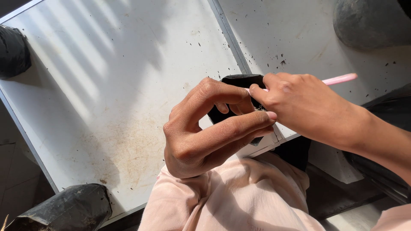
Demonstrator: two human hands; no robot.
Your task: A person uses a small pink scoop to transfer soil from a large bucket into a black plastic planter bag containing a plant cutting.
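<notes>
Close up, your left hand [205,128] curls around a small black bag [239,81], fingers pinched together on its near side; only the bag's dark upper rim and a strip of its side show past your knuckles. Your right hand [299,105] comes in from the right, closed on a thin pink stick [340,79] whose free end points out past the back of the hand, up and to the right. The stick's other end is hidden behind your fingers, right at the bag's mouth, so you cannot tell whether it goes inside. A few pale fibres show where your two hands meet.

Both hands sit above the near edge of a white table [107,94], stained brown and dotted with dark specks of soil. A metal seam [231,38] runs across it, up from your hands towards the top edge of the view. Black soil-filled bags lie at the margins: one at the lower left [64,209], one at the far left edge [13,51], and a larger grey rounded one at the top right [368,21]. Your pink-clothed lap [231,196] fills the bottom of the view.
</notes>
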